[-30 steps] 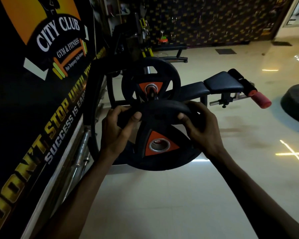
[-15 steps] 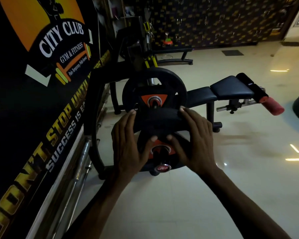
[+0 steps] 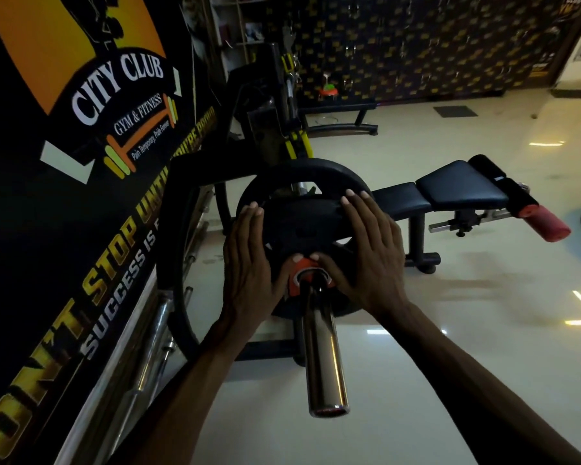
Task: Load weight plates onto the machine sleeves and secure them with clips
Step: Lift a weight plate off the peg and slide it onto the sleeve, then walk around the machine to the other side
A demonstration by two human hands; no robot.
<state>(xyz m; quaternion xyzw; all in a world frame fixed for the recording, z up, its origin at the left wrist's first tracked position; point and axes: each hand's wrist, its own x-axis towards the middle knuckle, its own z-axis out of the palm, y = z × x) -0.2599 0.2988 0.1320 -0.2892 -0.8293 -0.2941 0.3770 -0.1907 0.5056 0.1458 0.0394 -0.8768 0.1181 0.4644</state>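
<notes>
Both hands lie flat against a black weight plate (image 3: 302, 226) at the centre of the frame, the left hand (image 3: 249, 263) spread along its left edge and the right hand (image 3: 373, 253) spread across its right side, fingers open and pressing, thumbs meeting beside the orange hub (image 3: 302, 278). A second ago the person held this plate by its rim, lifted clear of the machine; half a second ago its hole was just meeting the tip of the bar. Now the plate sits well down the chrome sleeve (image 3: 322, 357), which juts out from the hub toward the lower middle of the frame, most of its length bare. Behind the plate, slightly higher, a larger black plate (image 3: 316, 169) stands on the same machine; whether the two touch cannot be told. A gym banner (image 3: 81, 162) fills the left side, and a padded bench (image 3: 450, 193) stands at right. This plate looks loaded; no clip is visible, so securing it appears to remain.
</notes>
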